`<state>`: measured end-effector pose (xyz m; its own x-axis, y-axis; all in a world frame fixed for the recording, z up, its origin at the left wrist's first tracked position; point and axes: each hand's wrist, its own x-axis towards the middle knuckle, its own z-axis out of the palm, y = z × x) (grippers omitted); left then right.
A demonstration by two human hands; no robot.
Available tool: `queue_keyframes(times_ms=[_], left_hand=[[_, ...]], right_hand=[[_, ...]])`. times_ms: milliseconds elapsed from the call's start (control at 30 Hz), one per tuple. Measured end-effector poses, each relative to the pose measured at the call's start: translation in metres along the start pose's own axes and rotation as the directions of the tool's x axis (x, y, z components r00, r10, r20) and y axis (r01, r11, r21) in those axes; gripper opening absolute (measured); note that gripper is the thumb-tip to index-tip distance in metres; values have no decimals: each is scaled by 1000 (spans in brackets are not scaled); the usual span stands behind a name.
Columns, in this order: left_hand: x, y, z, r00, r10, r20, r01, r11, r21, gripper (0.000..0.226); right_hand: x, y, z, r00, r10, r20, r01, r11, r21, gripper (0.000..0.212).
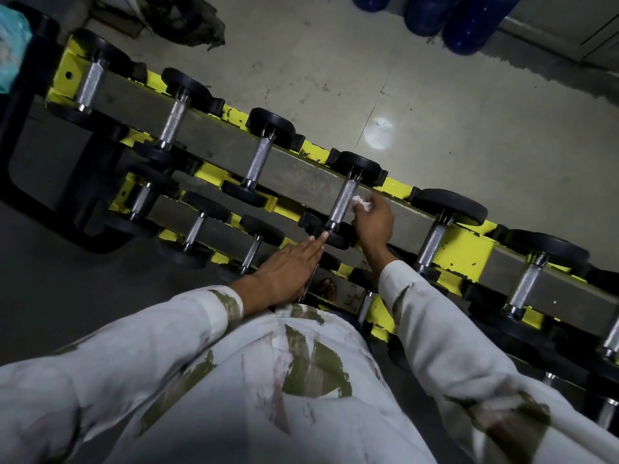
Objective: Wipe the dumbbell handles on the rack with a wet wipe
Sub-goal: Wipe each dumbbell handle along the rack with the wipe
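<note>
A yellow rack [465, 252] runs diagonally across the view and carries several black dumbbells with knurled steel handles. My right hand [373, 219] pinches a crumpled white wet wipe [361, 202] against the right side of one upper-row handle [343, 204]. My left hand [288, 269] lies flat with straight fingers; its fingertips touch the near black head [338, 237] of that same dumbbell. Other handles [258, 162] [432, 244] flank it on the upper row.
A lower row of smaller dumbbells [196, 227] sits nearer my body. Blue containers [469, 25] stand on the concrete floor beyond the rack. A dark rag [194, 25] lies at the top left. A teal bag [11, 48] is at the left edge.
</note>
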<state>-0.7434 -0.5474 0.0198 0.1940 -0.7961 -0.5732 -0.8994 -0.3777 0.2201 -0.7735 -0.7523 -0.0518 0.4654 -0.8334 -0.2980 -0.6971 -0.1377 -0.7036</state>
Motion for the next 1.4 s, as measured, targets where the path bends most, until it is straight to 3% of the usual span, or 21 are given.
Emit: queue_keyframes(times_ms=[167,333,500,667,800,900,967,1033,1133,1267,1400], left_hand=[[-2,-1,-2,1000,0,-13,0,1000,-26,78],[0,6,2,994,-43,-103,42,999,-11,77],[14,21,0,969,-42,-242,45,999,8,76],[32,44,-4,959,123,-257,-131,991,-13,75],[46,58,-9,927,292,-234,-300,954,2,77],[53,71,-13,904,376,-202,-379,925,26,75],[56,80,-15,886,422,-195,-425,905,28,74],[57,89,-16,876,449,-178,-452,892,25,74],[57,99,-12,879,458,-132,-460,888,16,76],[56,109,-2,896,422,-135,-423,906,25,84],[56,123,11,899,394,-190,-379,919,113,89]], right_hand=[[15,29,-23,992,126,-32,-126,992,5,23],[18,50,-43,999,44,23,-45,998,41,28],[-1,38,-64,995,31,91,-46,986,162,19],[-16,35,-87,991,73,110,-105,941,322,23],[-35,39,-120,994,86,73,-106,933,344,19],[-41,48,-141,998,54,-13,-51,982,183,22],[-43,58,-155,996,-30,-79,25,998,-61,29],[-43,68,-168,989,-139,-52,115,937,-329,32],[-41,81,-178,965,-251,72,248,792,-558,27],[-35,88,-177,897,-370,243,430,598,-677,27],[-24,84,-173,834,-406,373,547,524,-653,36]])
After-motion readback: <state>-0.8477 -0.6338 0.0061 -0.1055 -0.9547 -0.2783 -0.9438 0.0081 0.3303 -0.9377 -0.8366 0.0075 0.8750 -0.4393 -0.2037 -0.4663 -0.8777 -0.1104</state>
